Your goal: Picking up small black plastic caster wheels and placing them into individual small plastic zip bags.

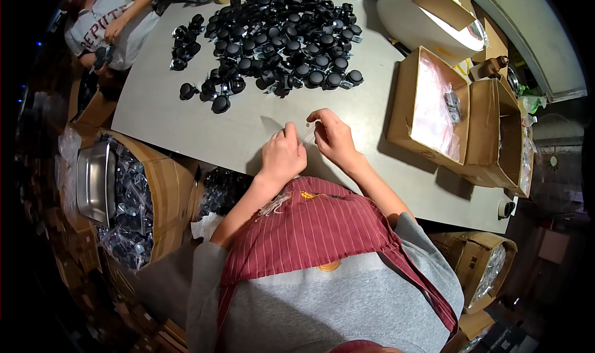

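1. Evidently, a small, thin piece of clear plastic film (306, 134), probably a bag, is in work between the hands, over the grey flat-topped table (158, 121).
2. The left hand (284, 152) is curled closed and appears to pinch one side of it; the right hand (334, 136) seems to grip the other between thumb and bent forefinger.
3. No caster shows inside the film, so this piece looks unfilled.
4. Beyond both hands, a large heap of black plastic casters (288, 43) with silvery metal fittings lies loose; judging by it, much remains.
5. Left of the left hand, an open brown cardboard carton (168, 198) holds many dark plastic-wrapped pieces (131, 207), apparently the done ones.
6. Right of the right hand, an open brown cardboard box (406, 108) contains pinkish translucent plastic sheets (429, 108), likely unused stock.
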The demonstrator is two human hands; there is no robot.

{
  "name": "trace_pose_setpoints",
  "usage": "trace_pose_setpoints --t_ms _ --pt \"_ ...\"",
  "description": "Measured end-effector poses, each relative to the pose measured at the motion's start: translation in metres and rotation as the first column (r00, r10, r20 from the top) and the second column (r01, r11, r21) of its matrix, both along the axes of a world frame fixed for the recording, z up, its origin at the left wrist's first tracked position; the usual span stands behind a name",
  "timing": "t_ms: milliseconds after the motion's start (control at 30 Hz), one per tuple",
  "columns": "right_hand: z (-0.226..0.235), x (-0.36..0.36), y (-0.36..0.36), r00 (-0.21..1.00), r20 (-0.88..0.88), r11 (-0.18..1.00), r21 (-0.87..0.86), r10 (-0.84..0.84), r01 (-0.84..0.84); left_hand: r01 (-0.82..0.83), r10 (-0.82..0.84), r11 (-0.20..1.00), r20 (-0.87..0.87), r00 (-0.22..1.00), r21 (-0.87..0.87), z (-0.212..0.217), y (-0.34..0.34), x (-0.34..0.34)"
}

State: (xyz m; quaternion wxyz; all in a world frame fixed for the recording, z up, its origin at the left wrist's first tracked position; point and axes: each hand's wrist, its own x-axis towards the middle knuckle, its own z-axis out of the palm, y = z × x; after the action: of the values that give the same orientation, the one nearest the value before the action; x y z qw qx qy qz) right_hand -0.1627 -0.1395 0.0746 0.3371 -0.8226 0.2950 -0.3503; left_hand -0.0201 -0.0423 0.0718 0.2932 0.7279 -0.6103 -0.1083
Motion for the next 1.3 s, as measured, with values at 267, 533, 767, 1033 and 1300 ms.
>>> trace_pose_setpoints --t_ms 267,533,767,1033,1300 --pt "-0.036 -0.016 -0.092 0.998 -0.064 0.931 0.365 -0.009 0.032 -0.154 0.193 0.975 0.261 0.946 -0.163 -0.008 0.0 0.041" --pt "-0.068 -0.048 -0.125 0.878 -0.399 0.955 -0.239 -0.263 0.177 -0.149 0.18 0.983 0.368 0.912 -0.111 -0.035 0.002 0.065" --pt "-0.057 -0.078 -0.085 0.964 -0.1 0.968 0.011 -0.248 0.25 -0.053 0.101 0.99 0.389 0.915 -0.132 -0.051 0.004 0.049" --pt "-0.047 -0.043 -0.014 0.721 -0.619 0.94 -0.084 -0.31 0.331 0.049 0.025 0.986 0.434 0.901 -0.159 -0.078 0.004 0.025" --pt "-0.048 -0.032 -0.006 0.969 -0.244 0.996 0.059 -0.052 0.068 0.094 -0.061 0.99 0.271 0.961 -0.11 -0.079 0.01 0.019"
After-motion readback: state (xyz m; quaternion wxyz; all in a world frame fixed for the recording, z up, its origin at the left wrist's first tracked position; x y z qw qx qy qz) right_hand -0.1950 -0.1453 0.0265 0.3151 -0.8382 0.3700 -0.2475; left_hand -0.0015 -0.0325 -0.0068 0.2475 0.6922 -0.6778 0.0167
